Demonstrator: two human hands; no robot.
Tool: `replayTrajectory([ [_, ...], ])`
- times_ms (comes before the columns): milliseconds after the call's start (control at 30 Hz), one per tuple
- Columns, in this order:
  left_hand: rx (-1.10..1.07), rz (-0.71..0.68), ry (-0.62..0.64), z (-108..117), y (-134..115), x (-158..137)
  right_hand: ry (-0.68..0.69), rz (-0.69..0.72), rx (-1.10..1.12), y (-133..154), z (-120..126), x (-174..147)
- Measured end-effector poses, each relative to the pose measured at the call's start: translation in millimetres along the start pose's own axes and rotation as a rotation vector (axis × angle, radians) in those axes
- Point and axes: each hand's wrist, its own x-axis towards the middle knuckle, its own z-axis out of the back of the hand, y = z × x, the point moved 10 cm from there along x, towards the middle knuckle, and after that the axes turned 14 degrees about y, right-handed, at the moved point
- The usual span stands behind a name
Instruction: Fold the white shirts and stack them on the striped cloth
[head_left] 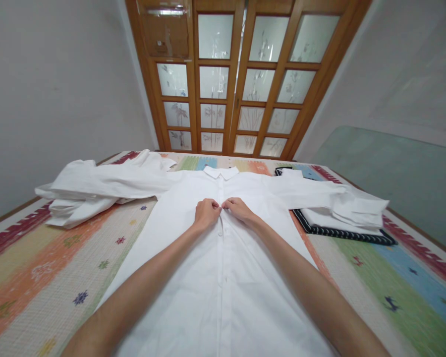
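Observation:
A white button-up shirt (186, 263) lies face up and spread out, its collar (220, 172) at the far end and its sleeves stretched to both sides. Both hands meet at the front placket, a short way below the collar. My left hand (207, 212) pinches the placket's left edge. From the other side, my right hand (238, 208) pinches the same spot, fingertips almost touching the left ones. Any button between the fingers is hidden. Below the hands the placket runs toward me with its edges slightly apart.
A patterned, striped cloth (107, 258) covers the table. Under the left sleeve lies a heap of white fabric (78, 210). Folded white and black-striped cloth (342, 230) rests beneath the right sleeve. Wooden doors with glass panes (228, 104) stand beyond.

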Motion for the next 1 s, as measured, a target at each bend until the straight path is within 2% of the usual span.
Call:
replayTrajectory([
  [200,-0.031,-0.048,0.016,2,-9,-2,0.003,0.0,-0.02,2,1,-1],
  [333,-0.013,-0.003,0.02,1,-5,1,0.007,-0.01,-0.02,4,1,-2],
  [567,-0.125,-0.047,0.047,-1,-1,4,0.003,0.0,-0.005,6,1,-3],
  [733,-0.087,-0.031,0.045,-2,1,7,0.008,0.0,-0.01,4,0,-1],
  [1000,-0.178,0.027,0.111,-6,16,16,0.001,0.017,-0.018,7,2,-4],
])
